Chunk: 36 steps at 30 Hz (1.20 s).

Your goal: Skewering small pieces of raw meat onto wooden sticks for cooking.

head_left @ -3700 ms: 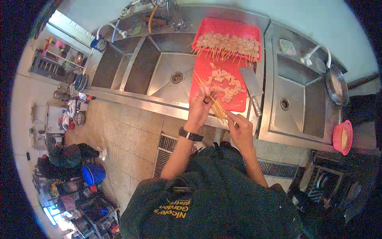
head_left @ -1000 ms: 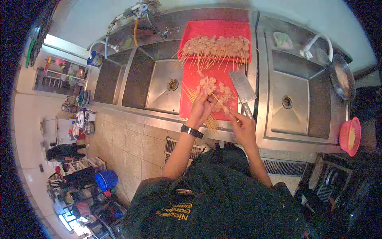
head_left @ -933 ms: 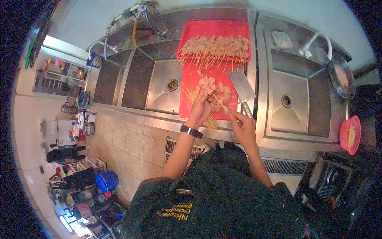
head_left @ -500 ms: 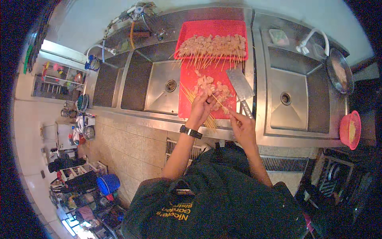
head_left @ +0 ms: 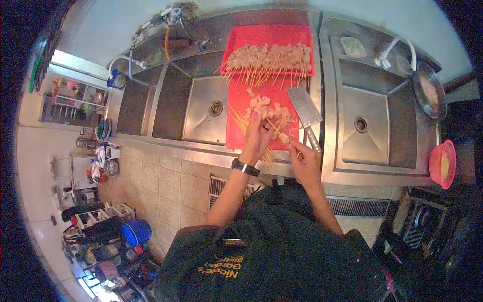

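Observation:
My left hand [head_left: 258, 137] is closed around a bamboo skewer [head_left: 273, 125] that slants down to the right over the red cutting board [head_left: 274, 89]. A piece of raw meat [head_left: 284, 138] sits on the skewer's lower right end, pinched by the fingertips of my right hand [head_left: 306, 162]. Just beyond my left hand lies a loose pile of raw meat pieces [head_left: 260, 102]. Bare bamboo sticks [head_left: 236, 117] spread along the board's left side, partly under my left hand. On the board's right edge rests a cleaver [head_left: 304, 106], its handle toward my right hand.
Behind the board, a red tray [head_left: 271, 33] holds rows of skewered meat [head_left: 271, 56], sticks jutting over its near rim. Steel sinks lie left [head_left: 201, 118] and right [head_left: 359, 143]. At the far right are a wok [head_left: 427, 88] and a pink bowl [head_left: 443, 163].
My left hand has shifted slightly right and nearer to me, with the skewer in it. My right hand has moved slightly left and stays at the skewer's meat end.

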Each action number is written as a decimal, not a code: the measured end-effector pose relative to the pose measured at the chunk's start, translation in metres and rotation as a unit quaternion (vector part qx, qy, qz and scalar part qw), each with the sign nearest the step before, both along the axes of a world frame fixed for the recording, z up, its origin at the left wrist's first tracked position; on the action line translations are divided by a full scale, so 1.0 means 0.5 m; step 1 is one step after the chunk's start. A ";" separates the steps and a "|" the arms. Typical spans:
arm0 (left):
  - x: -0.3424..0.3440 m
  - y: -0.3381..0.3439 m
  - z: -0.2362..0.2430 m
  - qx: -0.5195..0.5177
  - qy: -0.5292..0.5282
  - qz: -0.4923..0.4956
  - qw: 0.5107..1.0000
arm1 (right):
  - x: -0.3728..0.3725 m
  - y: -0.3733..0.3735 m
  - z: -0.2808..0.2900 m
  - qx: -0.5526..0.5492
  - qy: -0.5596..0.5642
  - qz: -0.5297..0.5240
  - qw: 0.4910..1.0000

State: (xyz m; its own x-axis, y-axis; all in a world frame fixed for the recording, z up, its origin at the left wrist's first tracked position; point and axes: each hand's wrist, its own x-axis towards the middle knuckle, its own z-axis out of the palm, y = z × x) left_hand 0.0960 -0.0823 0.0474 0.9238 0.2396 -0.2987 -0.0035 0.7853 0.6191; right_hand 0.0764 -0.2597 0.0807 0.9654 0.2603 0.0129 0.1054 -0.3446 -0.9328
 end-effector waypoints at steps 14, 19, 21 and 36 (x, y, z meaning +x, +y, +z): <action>0.013 -0.012 0.010 0.058 0.010 0.013 0.998 | 0.006 -0.013 0.001 -0.027 0.001 -0.002 1.000; 0.011 0.010 -0.021 0.064 0.002 0.032 0.997 | 0.007 -0.016 0.005 -0.008 -0.049 0.002 0.999; 0.010 0.011 -0.026 0.066 -0.005 0.023 0.998 | 0.010 -0.017 0.006 -0.029 -0.052 0.011 0.998; -0.005 0.022 -0.002 0.444 -0.005 -0.058 0.894 | 0.006 -0.023 0.026 -0.040 -0.045 0.018 0.998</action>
State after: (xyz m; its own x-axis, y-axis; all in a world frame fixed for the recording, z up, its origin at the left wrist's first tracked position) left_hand 0.0936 -0.0710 0.0465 0.9594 0.2802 -0.0306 0.0381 -0.0214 0.9990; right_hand 0.0795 -0.2714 0.0935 0.9515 0.2982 0.0759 0.2003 -0.4130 -0.8885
